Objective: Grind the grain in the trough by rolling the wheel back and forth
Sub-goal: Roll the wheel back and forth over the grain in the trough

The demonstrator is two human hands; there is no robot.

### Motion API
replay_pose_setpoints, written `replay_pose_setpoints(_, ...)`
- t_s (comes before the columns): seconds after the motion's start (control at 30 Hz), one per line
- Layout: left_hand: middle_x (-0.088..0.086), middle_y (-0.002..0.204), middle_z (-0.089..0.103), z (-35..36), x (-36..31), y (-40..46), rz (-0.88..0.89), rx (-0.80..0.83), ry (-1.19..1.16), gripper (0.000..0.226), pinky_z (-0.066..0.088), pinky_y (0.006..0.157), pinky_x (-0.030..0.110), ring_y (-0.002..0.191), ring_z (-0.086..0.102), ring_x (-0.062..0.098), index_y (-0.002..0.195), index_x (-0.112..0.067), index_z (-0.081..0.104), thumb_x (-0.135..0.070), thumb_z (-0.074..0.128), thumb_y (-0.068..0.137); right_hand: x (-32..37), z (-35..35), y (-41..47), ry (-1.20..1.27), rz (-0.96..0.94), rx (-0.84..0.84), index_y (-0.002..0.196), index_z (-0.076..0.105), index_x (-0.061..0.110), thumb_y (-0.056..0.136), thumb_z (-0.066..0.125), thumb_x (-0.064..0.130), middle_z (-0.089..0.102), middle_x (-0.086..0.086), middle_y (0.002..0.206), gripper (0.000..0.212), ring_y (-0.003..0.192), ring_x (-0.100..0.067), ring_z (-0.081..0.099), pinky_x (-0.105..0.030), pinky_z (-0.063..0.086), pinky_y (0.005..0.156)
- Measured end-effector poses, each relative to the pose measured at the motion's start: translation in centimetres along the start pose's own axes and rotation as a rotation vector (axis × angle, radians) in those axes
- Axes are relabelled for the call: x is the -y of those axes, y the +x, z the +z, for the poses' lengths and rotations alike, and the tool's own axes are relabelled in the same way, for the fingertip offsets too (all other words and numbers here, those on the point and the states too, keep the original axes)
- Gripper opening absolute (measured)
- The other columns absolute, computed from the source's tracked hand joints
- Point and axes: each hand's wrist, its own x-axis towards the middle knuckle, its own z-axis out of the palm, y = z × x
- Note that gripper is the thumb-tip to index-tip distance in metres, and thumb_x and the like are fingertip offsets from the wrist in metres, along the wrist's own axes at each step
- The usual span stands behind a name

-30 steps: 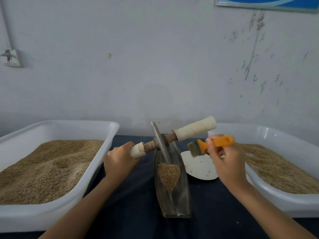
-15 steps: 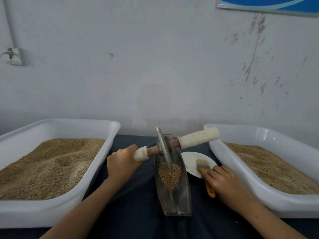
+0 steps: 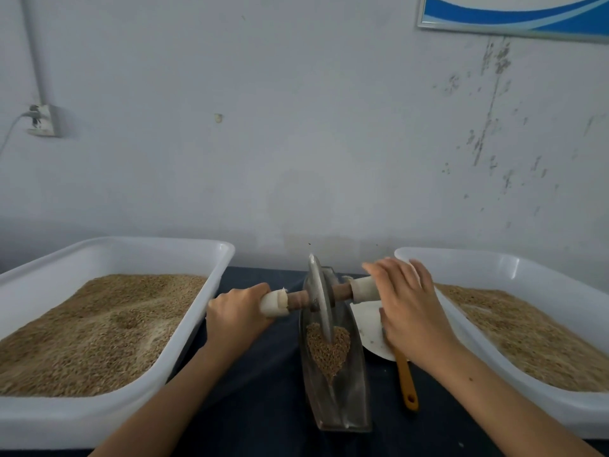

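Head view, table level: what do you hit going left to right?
Left grain tub → left hand gripping the wheel's left handle → grinding wheel in the trough → right hand → right grain tub.

Left hand [image 3: 235, 313] curled tight, lower centre-left of frame; right hand [image 3: 407, 303] spread, fingers straight, centre-right. Forearms angling in from bottom corners.

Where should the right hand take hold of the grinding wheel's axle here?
On the white-wrapped right handle, coming down from above: it juts sideways from the upright wheel, clear of the trough. The left hand grips the matching handle; the right hand hovers open over its own.
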Motion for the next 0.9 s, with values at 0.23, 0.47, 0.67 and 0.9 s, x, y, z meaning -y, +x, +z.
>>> replay_pose_setpoints(0.23, -0.012, 0.086, 0.065, 0.0, -0.6, -0.1, 0.099, 0.009, 0.019, 0.03, 0.049, 0.069, 0.027, 0.082, 0.062, 0.006, 0.094, -0.032, 0.058, -0.06, 0.05, 0.086, 0.4, 2.2, 1.4, 0.038, 0.02, 0.222, 0.115, 0.05, 0.027, 0.09, 0.058, 0.021, 0.057, 0.008, 0.113, 0.026, 0.106, -0.016, 0.052, -0.033, 0.036, 0.088)
replay_pose_setpoints(0.47, -0.012, 0.087, 0.066, 0.2, -0.2, -0.1, 0.115, 0.047, 0.003, 0.025, 0.05, 0.071, 0.027, 0.085, 0.063, 0.006, 0.093, -0.032, 0.06, -0.055, 0.056, 0.084, 0.2, 3.2, 1.4, 0.038, 0.038, 0.285, 0.112, 0.046, 0.028, 0.09, 0.057, 0.022, 0.055, 0.009, 0.115, 0.025, 0.105, -0.015, 0.05, -0.031, 0.034, 0.088)
replay_pose_setpoints(0.67, -0.011, 0.088, 0.068, 0.5, -0.1, -0.1, 0.13, 0.089, -0.019, 0.026, 0.051, 0.074, 0.03, 0.086, 0.063, 0.008, 0.093, -0.031, 0.062, -0.054, 0.058, 0.083, 0.4, 3.2, 1.1, 0.097, 0.064, 0.345, 0.11, 0.048, 0.025, 0.09, 0.058, 0.022, 0.058, 0.005, 0.114, 0.023, 0.103, -0.016, 0.053, -0.03, 0.035, 0.088)
replay_pose_setpoints(0.9, -0.013, 0.091, 0.066, 0.3, -0.1, 0.7, 0.165, 0.181, 0.072, 0.021, 0.046, 0.072, 0.024, 0.088, 0.062, 0.007, 0.096, -0.034, 0.059, -0.05, 0.057, 0.083, 0.3, 3.0, 1.0, 0.09, 0.068, 0.382, 0.108, 0.049, 0.021, 0.091, 0.057, 0.02, 0.06, 0.003, 0.112, 0.019, 0.098, -0.014, 0.057, -0.025, 0.04, 0.082)
